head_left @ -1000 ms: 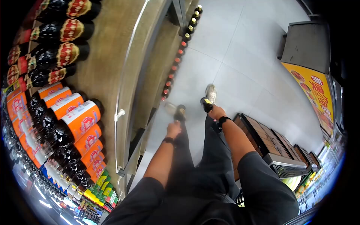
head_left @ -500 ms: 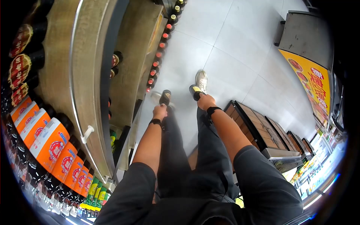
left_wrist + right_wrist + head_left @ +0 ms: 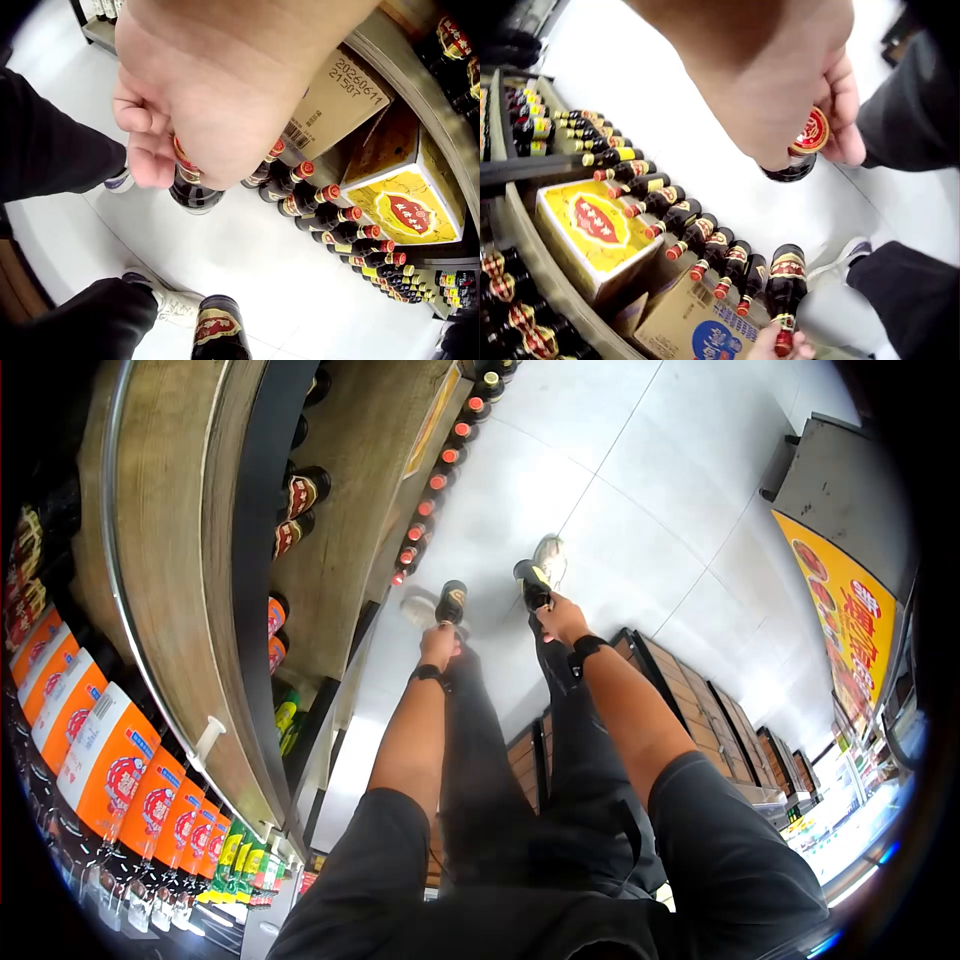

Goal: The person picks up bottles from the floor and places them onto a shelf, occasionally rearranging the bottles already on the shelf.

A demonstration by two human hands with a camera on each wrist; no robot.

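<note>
Both arms have swung a little toward the shelving since half a second ago, and more of the lower shelf now shows in the head view. From above, the left hand (image 3: 438, 647) is clenched around the neck of a dark bottle (image 3: 451, 603) that hangs below its fingers, and the right hand (image 3: 563, 619) grasps a second dark bottle (image 3: 531, 584) the same way, the two bottles near each other over the pale floor (image 3: 640, 510).

Only the wrist views show the grip itself. On the left wrist camera, curled fingers (image 3: 146, 139) wrap the red-and-gold neck, with the bottle's dark shoulder just under them; the other bottle stands at the bottom edge. On the right wrist camera, fingers (image 3: 840, 112) close over the round red-and-gold label (image 3: 810, 132) near the top of the held bottle, and the left hand appears small at the bottom, holding its bottle upright by the cap.

Beyond the fingers a row of red-capped bottles (image 3: 330, 217) lies along the lowest shelf beside a yellow carton (image 3: 585, 225) and a brown cardboard box (image 3: 337, 97), details too small to read from the head
</note>
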